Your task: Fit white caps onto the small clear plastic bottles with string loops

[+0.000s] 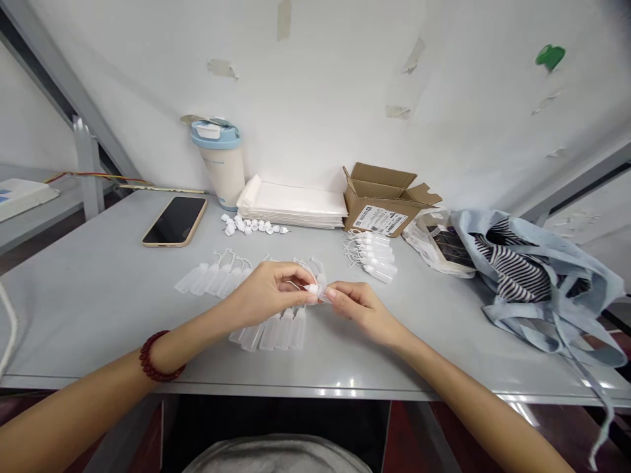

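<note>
My left hand [276,292] pinches the white cap [312,288] at the top of a small clear plastic bottle [323,295]. From the other side my right hand [362,309] grips the body of that bottle, which lies roughly level between my fingertips. More bottles [217,279] with looped strings lie to the left, partly behind my left hand. Below the hands rests another row of bottles [280,330]. Capped bottles [377,253] form a stack at the right, in front of the box. Several loose white caps [249,225] are grouped near the cup.
A phone [175,222] lies at the left of the grey table [123,315]. Along the wall stand a blue-lidded cup [221,167], stacked white envelopes [296,205] and an open cardboard box [382,200]. A plastic bag [428,246] and a light-blue cloth bag [582,289] lie at the right.
</note>
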A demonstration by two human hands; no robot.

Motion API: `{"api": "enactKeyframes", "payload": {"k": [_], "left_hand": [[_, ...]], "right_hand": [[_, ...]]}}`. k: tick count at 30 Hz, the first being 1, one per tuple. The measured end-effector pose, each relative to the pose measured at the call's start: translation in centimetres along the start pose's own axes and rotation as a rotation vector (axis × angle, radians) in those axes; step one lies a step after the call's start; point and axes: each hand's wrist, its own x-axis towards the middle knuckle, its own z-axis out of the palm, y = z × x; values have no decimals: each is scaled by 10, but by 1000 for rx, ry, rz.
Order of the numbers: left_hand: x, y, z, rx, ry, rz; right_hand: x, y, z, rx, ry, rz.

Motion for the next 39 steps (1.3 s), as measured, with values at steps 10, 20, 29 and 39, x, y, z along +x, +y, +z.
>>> {"api": "enactKeyframes", "payload": {"k": [10,20,29,39], "left_hand": [[0,7,-5,96,-125,-65],[-4,2,0,284,-3,157],[-3,1,-2,237,-130,-23],[-5,3,-1,424,-133,290]], "right_hand": [[-4,-7,3,-107,21,-42],[1,4,-2,131,-40,73],[-2,-4,2,-87,23,-50],[-2,-1,-2,128,-55,54]]}}
